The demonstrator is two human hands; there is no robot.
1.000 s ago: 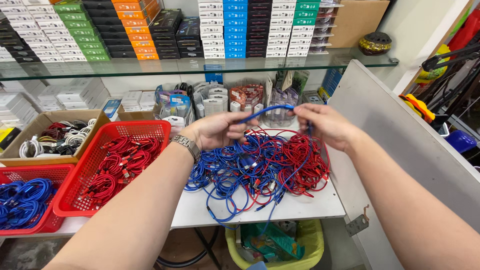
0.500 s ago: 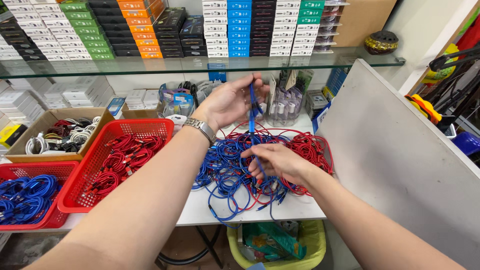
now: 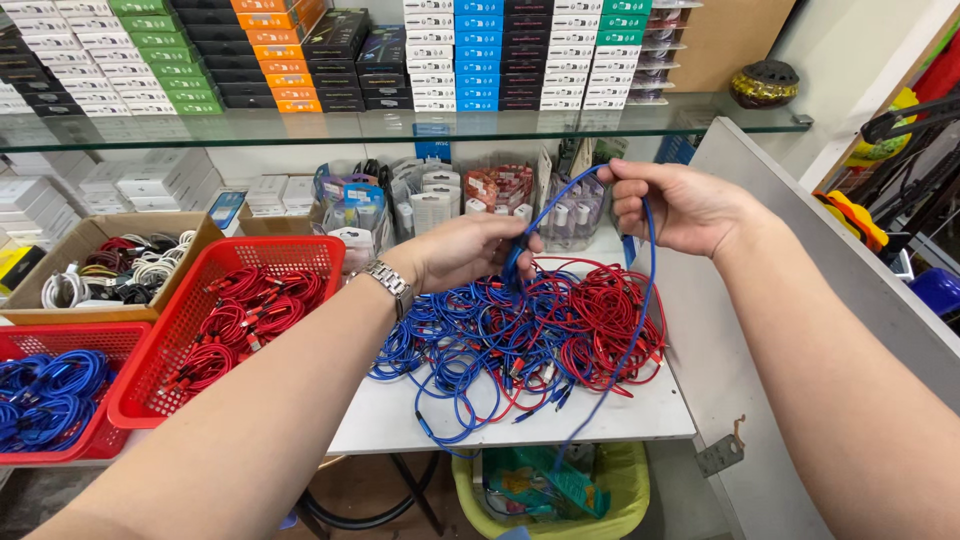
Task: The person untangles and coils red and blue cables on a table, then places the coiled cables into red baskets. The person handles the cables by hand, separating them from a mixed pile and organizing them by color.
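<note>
Hands (image 3: 470, 250) (image 3: 680, 205) gripping blue cable (image 3: 570, 195), colourful stacked boxes (image 3: 470, 50) on glass shelf (image 3: 400, 128)

coloured boxes (image 3: 470, 55) stacked on glass shelf (image 3: 400, 128).

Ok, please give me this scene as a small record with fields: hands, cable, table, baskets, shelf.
left hand: pinches one blue cable above the pile
right hand: holds the same cable higher, a loop hanging down
table: white, carries a tangled pile of blue and red cables
baskets: red basket with red cables; second red basket with blue cables
shelf: glass shelf with coloured boxes
</note>
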